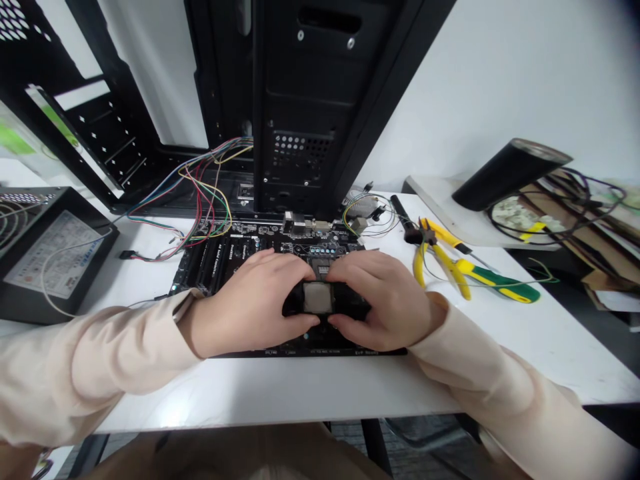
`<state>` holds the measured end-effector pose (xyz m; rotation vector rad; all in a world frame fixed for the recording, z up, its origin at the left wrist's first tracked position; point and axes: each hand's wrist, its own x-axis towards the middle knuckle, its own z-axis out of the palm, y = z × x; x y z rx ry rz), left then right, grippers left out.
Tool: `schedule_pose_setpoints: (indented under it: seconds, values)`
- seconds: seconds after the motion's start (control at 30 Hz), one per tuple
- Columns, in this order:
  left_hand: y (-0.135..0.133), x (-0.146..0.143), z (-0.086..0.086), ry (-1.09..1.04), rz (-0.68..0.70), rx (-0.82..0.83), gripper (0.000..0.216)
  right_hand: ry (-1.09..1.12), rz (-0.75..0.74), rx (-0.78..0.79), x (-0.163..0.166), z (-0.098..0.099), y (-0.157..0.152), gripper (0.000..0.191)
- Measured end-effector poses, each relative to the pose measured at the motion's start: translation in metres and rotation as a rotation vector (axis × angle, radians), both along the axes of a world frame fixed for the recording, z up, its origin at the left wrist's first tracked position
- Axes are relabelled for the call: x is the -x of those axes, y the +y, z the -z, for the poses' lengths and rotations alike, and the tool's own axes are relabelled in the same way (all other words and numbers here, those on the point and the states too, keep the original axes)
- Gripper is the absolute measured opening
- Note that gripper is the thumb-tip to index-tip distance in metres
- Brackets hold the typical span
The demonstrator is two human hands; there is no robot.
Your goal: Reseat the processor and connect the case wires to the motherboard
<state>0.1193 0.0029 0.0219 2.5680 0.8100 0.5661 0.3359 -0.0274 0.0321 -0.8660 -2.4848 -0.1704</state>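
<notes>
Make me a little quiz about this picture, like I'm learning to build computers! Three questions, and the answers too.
1. What square, metal-topped part shows between the left hand and the right hand?
2. True or false: the power supply is to the left of the motherboard.
3. Fill in the missing colour: the pliers on the table have ____ handles.

Key:
1. A processor.
2. True.
3. Yellow.
</notes>
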Motion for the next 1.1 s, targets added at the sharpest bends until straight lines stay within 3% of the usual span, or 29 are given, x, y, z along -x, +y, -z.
schedule_pose_setpoints:
  seconds: [0.13,0.33,1.1]
  values:
    - [-0.0004,0.0000,-0.0012,-0.013,-0.014,0.010,0.030,0.019,0.005,-0.024,-0.0011,-0.0003,-0.0014,0.023]
    - [0.0001,-0.0008,-0.0018,-0.009,-0.014,0.007,0.027,0.014,0.000,-0.024,-0.0015,0.0023,-0.0007,0.040]
    - [-0.0008,0.0005,0.0000,0.020,-0.032,-0.025,0.032,0.065,0.044,-0.086,0.0031,0.0082,-0.0014,0.028]
